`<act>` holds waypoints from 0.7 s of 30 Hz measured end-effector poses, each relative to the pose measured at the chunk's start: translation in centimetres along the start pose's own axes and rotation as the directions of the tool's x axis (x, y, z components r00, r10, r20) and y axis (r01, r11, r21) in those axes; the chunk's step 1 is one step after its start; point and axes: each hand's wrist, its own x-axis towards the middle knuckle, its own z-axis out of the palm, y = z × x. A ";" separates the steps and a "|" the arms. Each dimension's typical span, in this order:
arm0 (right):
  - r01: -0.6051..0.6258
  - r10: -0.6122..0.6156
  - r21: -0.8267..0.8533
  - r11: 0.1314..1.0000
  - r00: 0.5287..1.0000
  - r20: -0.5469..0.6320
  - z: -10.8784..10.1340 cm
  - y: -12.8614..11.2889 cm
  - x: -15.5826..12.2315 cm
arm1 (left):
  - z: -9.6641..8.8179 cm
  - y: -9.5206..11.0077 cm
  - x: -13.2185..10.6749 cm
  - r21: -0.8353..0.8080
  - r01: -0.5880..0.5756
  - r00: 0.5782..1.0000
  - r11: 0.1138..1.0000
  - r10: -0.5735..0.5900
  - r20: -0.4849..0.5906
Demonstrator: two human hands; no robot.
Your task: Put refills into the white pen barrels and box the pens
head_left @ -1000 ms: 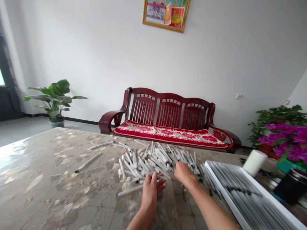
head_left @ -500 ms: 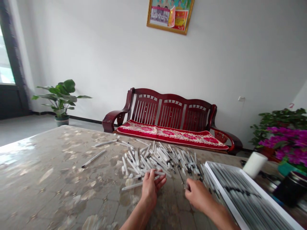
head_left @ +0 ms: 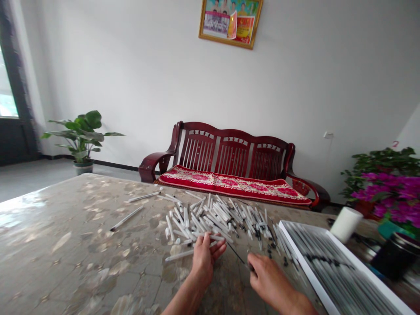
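My left hand (head_left: pixel 204 258) is closed, fingers pinching a translucent white pen barrel (head_left: pixel 217 237) that lies roughly level at the near edge of a heap of pen barrels (head_left: pixel 210 214). To its right, my right hand (head_left: pixel 267 274) grips a thin dark pen refill (head_left: pixel 236 253), whose far end points up and left to the barrel in my left hand. Whether the tip is inside the barrel, I cannot tell. Just left of my left hand another loose barrel (head_left: pixel 179 256) lies on the table.
A white box (head_left: pixel 306 267) of long grey sticks with black parts stands at right. Behind it are a white roll (head_left: pixel 346 224) and a dark cup (head_left: pixel 392 258). Small black caps (head_left: pixel 269 253) lie beside the heap. Two separate pens (head_left: pixel 127 218) rest at left. Beyond the table is a wooden bench (head_left: pixel 232 153).
My right hand has moved slightly left, and the refill's far end has swung from up by the heap toward the barrel. My left hand stays almost still, holding the barrel.
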 end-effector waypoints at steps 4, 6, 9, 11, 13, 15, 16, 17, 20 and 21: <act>0.019 -0.019 0.009 1.000 1.000 -0.021 0.0 0.1 -0.1 | -0.1 0.0 0.1 -0.016 0.011 1.000 1.000 -0.012 -0.012; 0.023 -0.023 0.012 1.000 0.999 -0.036 0.1 0.2 -0.1 | -0.2 0.0 0.2 -0.026 0.013 1.000 1.000 -0.013 -0.016; 0.029 -0.028 0.015 0.999 0.998 -0.052 0.3 0.1 -0.1 | -0.3 0.0 0.4 -0.037 0.016 0.999 0.999 -0.017 -0.028; 0.027 -0.026 0.019 0.999 0.998 -0.052 0.4 0.0 -0.1 | -0.3 0.0 0.4 -0.029 0.016 1.000 0.999 -0.017 -0.027; 0.023 -0.023 0.012 1.000 0.998 -0.055 0.4 0.0 -0.1 | -0.3 -0.2 0.3 0.000 0.008 1.000 1.000 -0.008 -0.014; 0.025 -0.026 -0.012 1.000 0.998 -0.064 0.2 0.2 -0.1 | -0.3 -0.4 0.2 0.042 -0.007 1.000 0.999 0.007 0.006; 0.026 -0.028 -0.027 0.999 0.997 -0.073 0.0 0.5 -0.1 | -0.3 -0.4 0.2 0.063 -0.016 1.000 0.998 0.015 0.018; 0.026 -0.030 -0.042 0.999 0.996 -0.084 -0.2 0.7 -0.2 | -0.4 -0.5 0.2 0.083 -0.025 0.999 0.996 0.022 0.033; 0.016 -0.024 -0.061 0.998 0.991 -0.131 -1.3 1.5 -0.1 | -0.5 -0.6 0.3 0.135 -0.059 0.995 0.989 0.047 0.091; 0.014 -0.022 -0.052 0.999 0.988 -0.151 -1.7 1.7 0.0 | -0.5 -0.6 0.3 0.152 -0.069 0.992 0.986 0.053 0.111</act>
